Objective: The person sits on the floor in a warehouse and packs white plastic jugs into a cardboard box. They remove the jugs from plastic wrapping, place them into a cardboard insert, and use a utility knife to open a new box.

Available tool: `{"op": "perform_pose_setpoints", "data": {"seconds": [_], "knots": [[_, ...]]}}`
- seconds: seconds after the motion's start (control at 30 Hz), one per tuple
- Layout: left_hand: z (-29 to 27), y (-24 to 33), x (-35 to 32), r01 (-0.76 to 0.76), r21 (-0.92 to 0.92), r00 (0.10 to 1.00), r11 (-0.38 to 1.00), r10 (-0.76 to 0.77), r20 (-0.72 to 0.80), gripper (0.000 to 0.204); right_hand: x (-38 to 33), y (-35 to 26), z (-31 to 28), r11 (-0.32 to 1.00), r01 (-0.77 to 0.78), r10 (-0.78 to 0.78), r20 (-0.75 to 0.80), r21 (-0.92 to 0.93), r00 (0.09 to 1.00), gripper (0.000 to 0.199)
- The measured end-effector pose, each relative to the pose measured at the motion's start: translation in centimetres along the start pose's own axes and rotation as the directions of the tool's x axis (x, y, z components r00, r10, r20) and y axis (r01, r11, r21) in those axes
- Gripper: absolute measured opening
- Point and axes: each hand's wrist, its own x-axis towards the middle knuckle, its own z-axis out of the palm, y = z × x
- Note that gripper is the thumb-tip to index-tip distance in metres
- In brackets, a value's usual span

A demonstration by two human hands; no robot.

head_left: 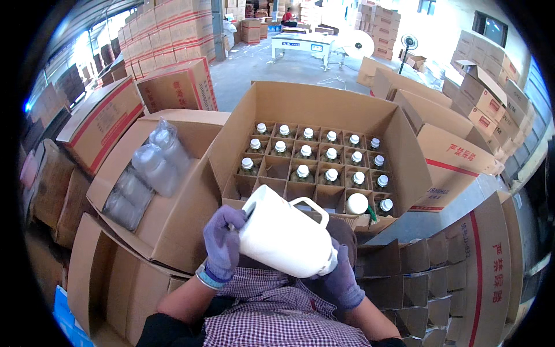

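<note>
I hold a big white plastic jug (283, 234) with a loop handle, tilted on its side close to my chest. My left hand (222, 243), in a purple glove, grips its base end. My right hand (341, 279), also gloved, is under its neck end. Just beyond the jug stands an open cardboard box (324, 104) with a divider grid; several white-capped bottles (306, 151) stand in its cells. At the front right of the grid a rounder white cap (356, 203) stands next to a green item.
Clear plastic bottles (151, 168) wrapped in film lie on a closed carton at my left. Cardboard divider inserts (422, 277) stand at my right. Stacked cartons (167, 34) ring the area, and a white table (300, 41) stands far back on the concrete floor.
</note>
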Motion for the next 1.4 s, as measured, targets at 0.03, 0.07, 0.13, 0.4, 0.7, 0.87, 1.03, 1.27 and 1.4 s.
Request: {"op": "perform_pose_setpoints", "data": {"seconds": [0.03, 0.07, 0.13, 0.4, 0.7, 0.87, 1.03, 1.27, 1.4], "knots": [[-0.2, -0.3, 0.0, -0.074, 0.02, 0.991, 0.997, 0.071, 0.114, 0.066, 0.4, -0.4, -0.1, 1.0, 0.023, -0.023, -0.033, 0.012, 0.999, 0.068], [-0.8, -0.2, 0.0, -0.181, 0.131, 0.965, 0.975, 0.151, 0.213, 0.07, 0.6, -0.6, -0.7, 0.999, 0.034, -0.033, -0.058, 0.027, 0.998, 0.068], [-1.3, 1.4, 0.3, -0.373, 0.298, 0.888, 0.879, 0.245, 0.388, 0.08, 0.9, -0.9, -1.2, 0.988, 0.112, -0.121, -0.086, -0.102, 0.989, 0.054], [-0.3, 3.2, 0.6, -0.186, 0.198, 0.862, 0.962, 0.064, 0.502, 0.139, 1.7, 1.7, -2.9, 0.851, 0.164, -0.221, -0.059, -0.498, 0.973, 0.036], [1.0, -2.2, -1.6, 0.295, 0.023, 0.907, 0.955, -0.288, 0.307, 0.107, 3.1, -11.4, -2.1, 0.246, 0.833, -0.781, 0.407, -0.496, 0.473, 0.037], [0.1, 0.2, -1.9, 0.29, -0.009, 0.927, 0.957, -0.278, 0.251, 0.104, 2.9, -13.8, -0.6, 0.458, 0.745, -0.661, 0.375, -0.485, 0.65, 0.042], [-0.6, 0.2, -0.9, 0.294, -0.079, 0.933, 0.952, -0.268, 0.241, 0.102, 6.5, -5.8, -2.3, 0.944, 0.31, -0.318, -0.056, -0.114, 0.947, 0.02], [-0.8, -0.4, -2.2, 0.268, -0.088, 0.956, 0.959, -0.253, 0.148, 0.098, 6.6, -3.8, -3.5, 0.73, 0.543, -0.588, 0.025, -0.415, 0.809, 0.023], [-0.3, -1.0, -3.4, 0.265, -0.08, 0.959, 0.961, -0.254, 0.128, 0.096, 3.8, -9.8, -3.8, 0.488, 0.699, -0.747, 0.163, -0.523, 0.644, 0.038]]}}
